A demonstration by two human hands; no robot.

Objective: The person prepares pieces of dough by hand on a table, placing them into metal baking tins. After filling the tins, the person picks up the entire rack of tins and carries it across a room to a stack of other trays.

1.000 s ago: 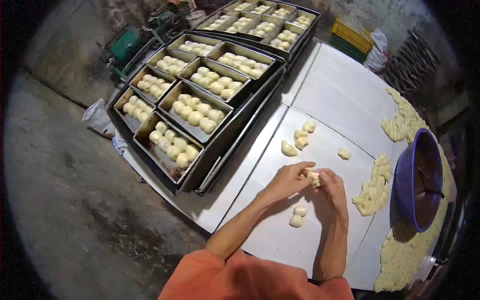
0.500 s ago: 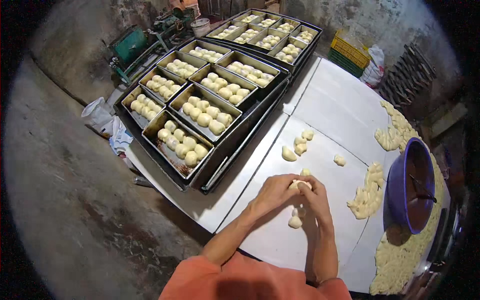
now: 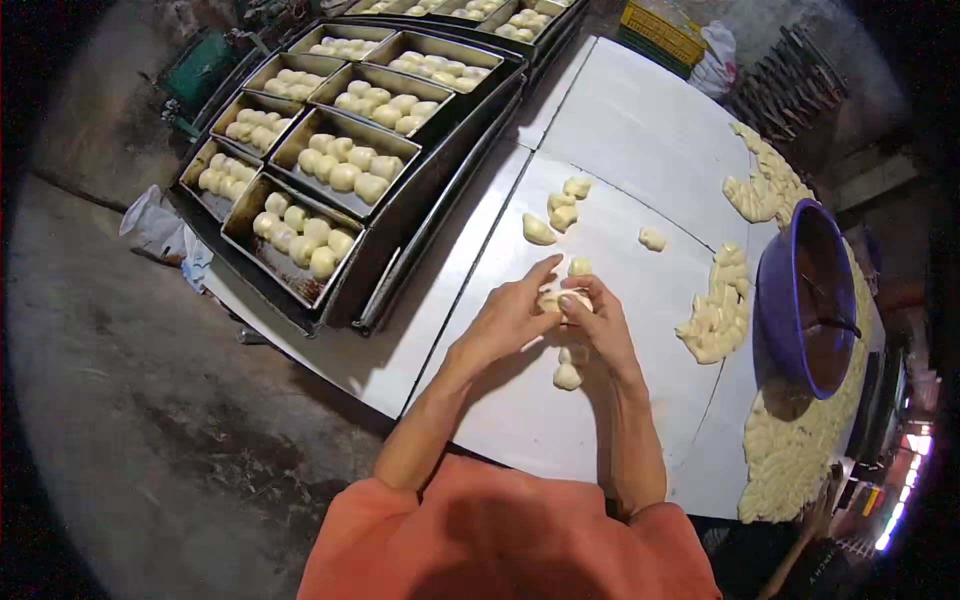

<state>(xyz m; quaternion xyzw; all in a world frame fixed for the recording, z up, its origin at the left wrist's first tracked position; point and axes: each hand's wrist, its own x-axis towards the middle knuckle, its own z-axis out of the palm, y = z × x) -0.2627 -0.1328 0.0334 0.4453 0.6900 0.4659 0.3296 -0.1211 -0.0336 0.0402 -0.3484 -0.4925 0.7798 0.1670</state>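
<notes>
My left hand (image 3: 510,318) and my right hand (image 3: 605,328) meet over the white tabletop around a small pale dough piece (image 3: 552,300). The left thumb and forefinger are spread about its left side, while the right thumb presses on it from the right. Just beyond the fingers lies another dough lump (image 3: 580,267), and a smaller dough ball (image 3: 567,376) sits below, between my wrists. Farther off are a larger dough piece (image 3: 538,230), a short cluster of dough pieces (image 3: 563,210) and a single dough lump (image 3: 652,238).
Metal loaf pans (image 3: 345,165) holding rows of dough balls fill black trays on the left. To the right stands a purple bowl (image 3: 778,285) of brown contents with a utensil, beside a dough strip (image 3: 715,315) and a broad dough sheet (image 3: 785,465). A yellow crate (image 3: 662,35) is beyond the table.
The view has shifted, so the table and pans appear higher. My left fingers, wrapped over the dough before, have spread apart, and more of the piece shows.
</notes>
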